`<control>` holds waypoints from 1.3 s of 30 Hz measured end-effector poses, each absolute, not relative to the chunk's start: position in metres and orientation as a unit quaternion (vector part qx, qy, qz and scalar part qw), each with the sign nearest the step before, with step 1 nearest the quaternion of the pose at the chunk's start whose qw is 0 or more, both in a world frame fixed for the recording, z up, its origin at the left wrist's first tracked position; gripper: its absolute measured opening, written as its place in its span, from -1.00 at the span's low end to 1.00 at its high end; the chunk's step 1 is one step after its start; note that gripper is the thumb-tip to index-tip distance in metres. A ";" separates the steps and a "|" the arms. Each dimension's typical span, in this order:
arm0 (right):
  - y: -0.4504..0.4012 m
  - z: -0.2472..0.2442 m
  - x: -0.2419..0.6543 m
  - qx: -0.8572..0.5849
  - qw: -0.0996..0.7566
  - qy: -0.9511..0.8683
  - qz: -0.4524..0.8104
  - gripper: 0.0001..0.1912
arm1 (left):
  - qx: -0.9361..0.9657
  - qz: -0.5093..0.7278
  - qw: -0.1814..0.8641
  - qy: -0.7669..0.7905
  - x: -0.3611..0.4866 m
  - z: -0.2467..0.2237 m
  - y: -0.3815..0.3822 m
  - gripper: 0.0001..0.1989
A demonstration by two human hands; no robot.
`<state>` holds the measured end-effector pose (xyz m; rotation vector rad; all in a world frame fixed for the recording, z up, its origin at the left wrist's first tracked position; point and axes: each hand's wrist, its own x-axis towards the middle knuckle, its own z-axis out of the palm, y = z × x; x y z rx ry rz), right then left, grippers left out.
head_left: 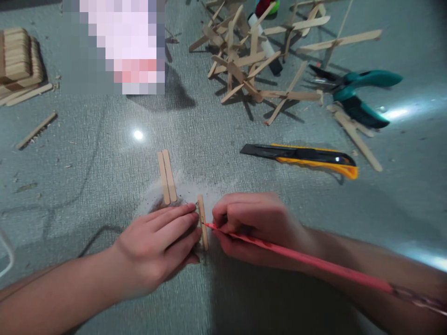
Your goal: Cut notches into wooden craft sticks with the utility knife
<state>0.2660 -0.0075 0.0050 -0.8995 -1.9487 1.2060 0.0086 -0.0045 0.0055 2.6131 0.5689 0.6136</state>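
Observation:
My right hand (pixel 251 228) is closed round a long red pencil (pixel 300 256), and the pencil's tip touches a small wooden stick (pixel 205 239) that has a dark mark near its middle. Along that stick's left side rests my left hand (pixel 164 242), its fingers stretched out together and lying flat, the fingertips at the stick's edge. Two more wooden sticks (pixel 166 177) lie side by side just beyond my left hand.
A yellow and black cutter (pixel 303 158) lies beyond my right hand, with green-handled pliers (pixel 352 93) farther back. Joined sticks (pixel 244 70) are heaped at the back. Stacked sticks (pixel 17 56) stand at the far left. A blurred pale object (pixel 136 42) is at the back.

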 end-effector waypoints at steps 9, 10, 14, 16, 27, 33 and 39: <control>-0.006 0.007 0.264 -0.367 0.349 -0.737 0.448 -0.72 | 0.936 0.206 0.197 0.205 0.007 0.005 -0.007 -0.66; -0.006 0.007 0.264 -0.367 0.347 -0.737 0.449 -0.72 | 0.936 0.208 0.197 0.205 0.007 0.005 -0.007 -0.67; -0.007 0.005 0.265 -0.354 0.343 -0.741 0.456 -0.70 | 0.934 0.216 0.195 0.206 0.009 0.005 -0.005 -0.69; -0.007 0.003 0.266 -0.342 0.341 -0.742 0.465 -0.69 | 0.934 0.215 0.197 0.205 0.009 0.004 -0.005 -0.68; -0.005 0.004 0.265 -0.343 0.341 -0.739 0.469 -0.69 | 0.935 0.208 0.203 0.204 0.008 0.005 -0.006 -0.67; -0.006 0.003 0.264 -0.370 0.356 -0.730 0.451 -0.72 | 0.935 0.214 0.195 0.203 0.010 0.006 -0.004 -0.69; -0.004 0.002 0.265 -0.338 0.353 -0.734 0.471 -0.68 | 0.935 0.223 0.188 0.204 0.011 0.008 -0.003 -0.73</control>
